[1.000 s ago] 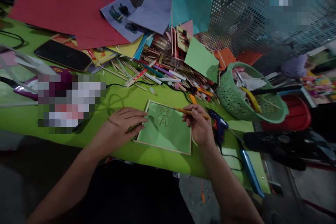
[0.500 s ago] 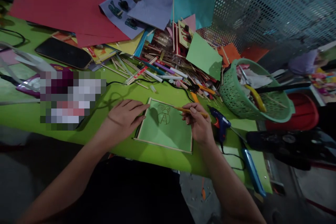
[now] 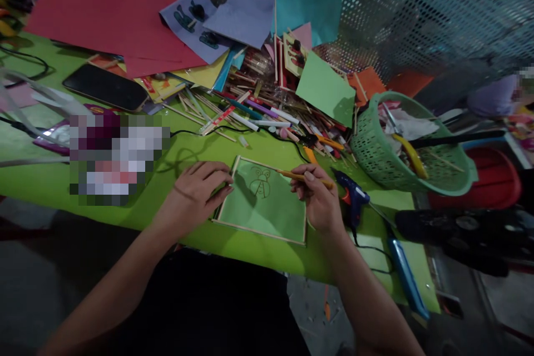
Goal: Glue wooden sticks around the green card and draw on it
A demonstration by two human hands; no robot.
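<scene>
A green square sheet (image 3: pixel 275 214) edged with thin wooden sticks lies on the green table. A pencil drawing (image 3: pixel 261 182) of a round figure with two circles on top shows on its upper left part. My right hand (image 3: pixel 319 197) is closed on a yellow pencil (image 3: pixel 298 176), whose tip is near the frame's top edge. My left hand (image 3: pixel 200 189) rests at the frame's left edge, palm down, with its fingers bent and a little apart and nothing in it.
Right of the frame lie a blue glue gun (image 3: pixel 352 197), a blue cutter (image 3: pixel 404 275) and a green basket (image 3: pixel 375 150) of tools. Orange-handled pliers (image 3: pixel 311 147), markers (image 3: pixel 250 114), sticks and coloured paper (image 3: pixel 100 16) fill the back. A phone (image 3: pixel 106 86) lies left.
My left hand's fingers have drawn back slightly from the frame's top left corner. My right hand and the pencil have shifted slightly right. The view has turned a little.
</scene>
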